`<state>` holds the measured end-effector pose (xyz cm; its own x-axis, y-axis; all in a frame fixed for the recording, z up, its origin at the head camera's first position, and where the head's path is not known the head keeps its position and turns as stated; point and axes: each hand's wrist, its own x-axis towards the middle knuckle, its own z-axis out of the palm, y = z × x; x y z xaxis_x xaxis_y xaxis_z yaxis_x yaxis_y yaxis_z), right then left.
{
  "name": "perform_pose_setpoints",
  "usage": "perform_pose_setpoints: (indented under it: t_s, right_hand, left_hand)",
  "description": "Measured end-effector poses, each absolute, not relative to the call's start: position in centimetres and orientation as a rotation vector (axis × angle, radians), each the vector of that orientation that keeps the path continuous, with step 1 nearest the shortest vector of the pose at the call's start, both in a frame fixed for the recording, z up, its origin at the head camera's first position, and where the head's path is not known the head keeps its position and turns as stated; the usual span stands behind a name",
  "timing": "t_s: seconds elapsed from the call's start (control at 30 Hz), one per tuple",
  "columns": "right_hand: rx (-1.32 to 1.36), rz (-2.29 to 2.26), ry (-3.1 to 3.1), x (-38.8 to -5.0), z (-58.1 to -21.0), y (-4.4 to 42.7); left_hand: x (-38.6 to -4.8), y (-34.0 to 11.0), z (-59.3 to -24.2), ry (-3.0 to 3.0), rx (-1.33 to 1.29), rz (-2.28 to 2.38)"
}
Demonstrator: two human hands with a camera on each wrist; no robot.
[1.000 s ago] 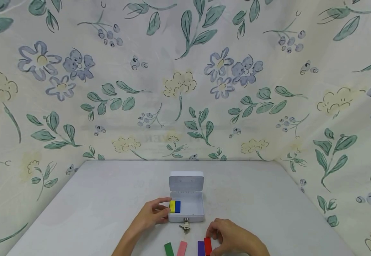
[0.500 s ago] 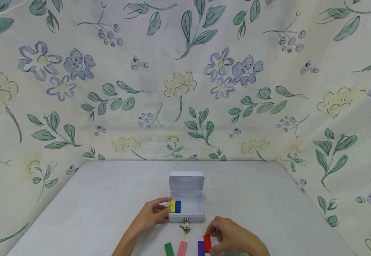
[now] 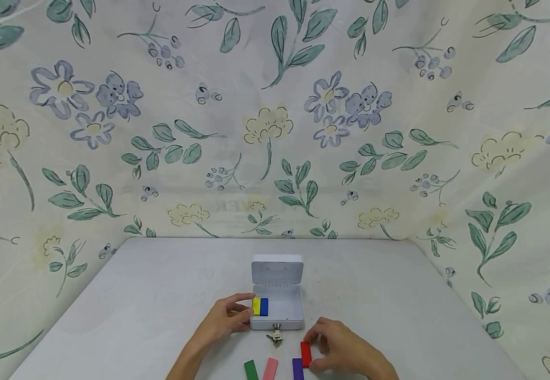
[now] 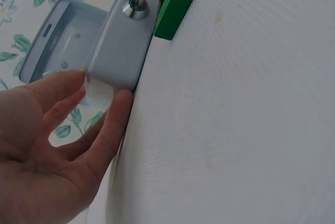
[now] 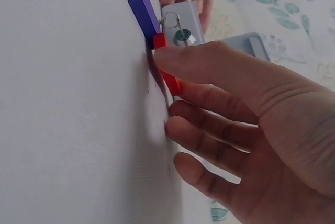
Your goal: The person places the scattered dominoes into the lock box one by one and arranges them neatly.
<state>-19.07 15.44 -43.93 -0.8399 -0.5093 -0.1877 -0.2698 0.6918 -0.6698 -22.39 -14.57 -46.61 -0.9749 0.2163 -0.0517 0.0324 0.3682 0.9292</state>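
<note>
My left hand (image 3: 225, 316) rests its fingertips against the left side of a small white metal cash box (image 3: 288, 303), whose lid (image 3: 277, 272) stands open. Inside, a yellow block (image 3: 256, 306) and a blue block (image 3: 264, 306) lie side by side at the left wall. My right hand (image 3: 343, 345) pinches a red block (image 3: 306, 354) between thumb and fingers, in front of the box's right corner. Beside it lies a purple block (image 3: 298, 369). The right wrist view shows the thumb across the red block (image 5: 170, 80), partly hiding it.
A pink block (image 3: 270, 369) and a green block (image 3: 251, 370) lie on the white table (image 3: 374, 285) near its front. Keys (image 3: 275, 336) hang from the lock at the box's front. A floral cloth (image 3: 237, 158) covers the back and sides.
My right hand has carried the red block a little forward, toward the box, from its place alongside the purple block. My left hand stays at the box.
</note>
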Motion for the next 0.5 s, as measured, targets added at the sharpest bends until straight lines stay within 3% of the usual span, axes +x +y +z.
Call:
perform_pose_setpoints:
  t_s: [0.5]
  right_hand:
    - [-0.695,-0.960,2.546,-19.20,-43.83,15.64]
  left_hand:
    - [-22.30,-14.49,-46.42,2.443,0.201,1.664]
